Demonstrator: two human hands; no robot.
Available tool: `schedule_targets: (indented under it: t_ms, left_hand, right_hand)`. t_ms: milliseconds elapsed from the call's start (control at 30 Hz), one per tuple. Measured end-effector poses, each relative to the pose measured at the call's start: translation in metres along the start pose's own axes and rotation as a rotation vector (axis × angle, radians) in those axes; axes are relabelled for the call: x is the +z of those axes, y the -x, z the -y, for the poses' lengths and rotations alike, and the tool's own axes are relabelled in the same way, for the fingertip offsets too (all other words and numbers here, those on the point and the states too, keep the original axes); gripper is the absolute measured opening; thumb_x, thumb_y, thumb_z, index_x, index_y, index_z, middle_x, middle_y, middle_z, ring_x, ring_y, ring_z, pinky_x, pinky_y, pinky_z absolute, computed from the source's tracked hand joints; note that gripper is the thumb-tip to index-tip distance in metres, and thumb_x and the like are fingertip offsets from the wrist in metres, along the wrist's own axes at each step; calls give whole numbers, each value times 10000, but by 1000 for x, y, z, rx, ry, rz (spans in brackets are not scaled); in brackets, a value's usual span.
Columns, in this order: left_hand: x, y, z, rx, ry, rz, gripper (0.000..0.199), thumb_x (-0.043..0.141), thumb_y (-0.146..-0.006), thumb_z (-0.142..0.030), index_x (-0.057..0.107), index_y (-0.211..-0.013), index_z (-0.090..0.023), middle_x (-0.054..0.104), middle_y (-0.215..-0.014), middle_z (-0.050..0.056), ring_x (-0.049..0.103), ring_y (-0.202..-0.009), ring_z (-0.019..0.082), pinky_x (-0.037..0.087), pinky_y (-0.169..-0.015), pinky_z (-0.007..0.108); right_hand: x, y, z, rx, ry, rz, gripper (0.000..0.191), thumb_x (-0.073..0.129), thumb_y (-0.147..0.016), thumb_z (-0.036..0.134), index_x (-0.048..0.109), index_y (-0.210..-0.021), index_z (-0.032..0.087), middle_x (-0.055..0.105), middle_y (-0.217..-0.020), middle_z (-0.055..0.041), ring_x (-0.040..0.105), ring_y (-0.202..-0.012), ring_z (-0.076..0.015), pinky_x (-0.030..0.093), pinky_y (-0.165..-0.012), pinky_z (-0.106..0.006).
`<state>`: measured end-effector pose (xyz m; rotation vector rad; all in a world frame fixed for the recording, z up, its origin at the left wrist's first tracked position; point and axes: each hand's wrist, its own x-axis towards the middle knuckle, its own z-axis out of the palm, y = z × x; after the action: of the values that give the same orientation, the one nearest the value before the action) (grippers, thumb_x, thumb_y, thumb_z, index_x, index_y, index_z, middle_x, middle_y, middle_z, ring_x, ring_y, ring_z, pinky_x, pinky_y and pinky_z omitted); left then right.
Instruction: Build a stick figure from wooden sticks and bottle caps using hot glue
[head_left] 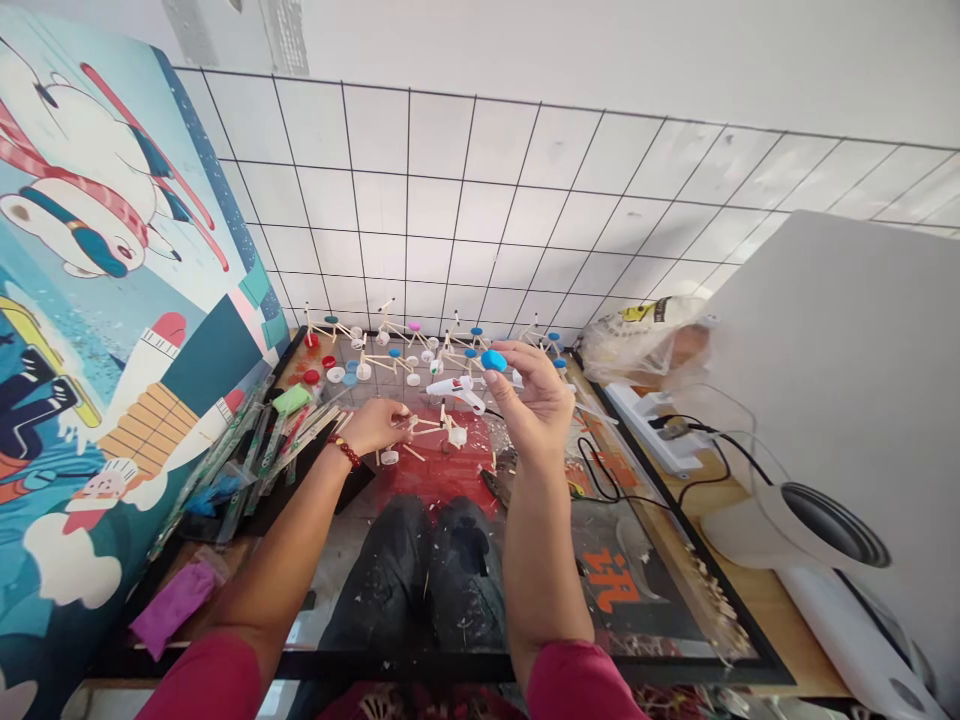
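Between the thumb and fingers of my right hand is a blue bottle cap, raised above the table. My left hand pinches the left end of a small stick model, built of wooden sticks with white caps, over the red patch of the table. Just behind the model lies a white glue gun, its nozzle pointing left. Further back stand several similar stick models with blue, pink and white caps. Loose red caps lie to the left of them.
Pliers lie near my right forearm. A white power strip with a black cable stands at the right. Packaged sticks, a green packet and a purple packet lie left. A wire grid rises behind the table.
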<state>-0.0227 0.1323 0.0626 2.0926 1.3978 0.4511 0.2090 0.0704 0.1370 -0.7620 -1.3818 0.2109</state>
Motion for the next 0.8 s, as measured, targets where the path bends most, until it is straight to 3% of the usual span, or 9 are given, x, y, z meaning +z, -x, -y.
schedule_targets:
  t_ms: [100,233,300,367,467,567,667,800]
  left_hand:
    - [-1,2,3,6,48,-7,377,775,-656,-419,780,-961,-197,797,-1032,78,737,-964,282,557,-824,327]
    - [-6,2,3,37,282,-86,487,629,-805,-537,747,-1105,-172,773,-1158,97,723,-1058,274,567,-917,369]
    - [-10,-4,-3,70,369,-121,443,616,-823,-506,755,-1067,-164,782,-1123,103,724,-1057,284,568,-941,406]
    - [-14,-17,-14,169,312,-106,344,621,-828,-404,764,-1043,-179,779,-1133,95,711,-1093,286,551,-988,430]
    - [-20,-41,-36,422,88,43,349,597,-792,-172,770,-1093,-216,729,-1272,73,656,-1213,265,493,-1081,413]
    - [-23,-60,-54,587,-68,250,430,559,-742,-33,794,-1049,-221,700,-1328,65,662,-1201,238,512,-1033,329]
    - [-20,-67,-64,638,-116,385,370,551,-738,-4,811,-920,-195,771,-1146,61,721,-990,192,540,-887,253]
    - [-16,-64,-68,643,-163,437,354,538,-738,2,813,-851,-191,788,-911,36,707,-803,159,510,-742,225]
  right_hand:
    - [0,0,1,-1,9,3,145,748,-871,285,745,-1015,286,742,-1110,-46,689,-1091,-221,544,-1012,-464]
    - [-3,-2,5,0,12,-22,145,744,-873,284,744,-1018,287,742,-1114,-49,688,-1099,-224,544,-1018,-466]
    - [-6,-4,7,1,14,-41,146,739,-877,286,741,-1023,285,741,-1122,-50,689,-1097,-224,548,-1012,-466]
    - [-9,-5,8,-8,12,-70,145,740,-875,283,741,-1020,282,742,-1115,-49,690,-1090,-225,552,-1002,-464]
    - [-13,-7,10,-23,-1,-109,146,745,-869,269,743,-1014,284,743,-1094,-42,689,-1082,-225,552,-987,-462]
    - [-17,-7,10,-20,-4,-118,146,742,-872,269,742,-1018,287,741,-1093,-40,685,-1085,-226,551,-979,-463]
    - [-19,-7,9,-13,-5,-117,141,735,-880,276,741,-1021,290,736,-1106,-39,680,-1091,-225,553,-973,-463]
    - [-20,-8,8,-21,-26,-113,159,723,-888,259,735,-1039,308,729,-1112,-21,675,-1096,-211,543,-997,-465]
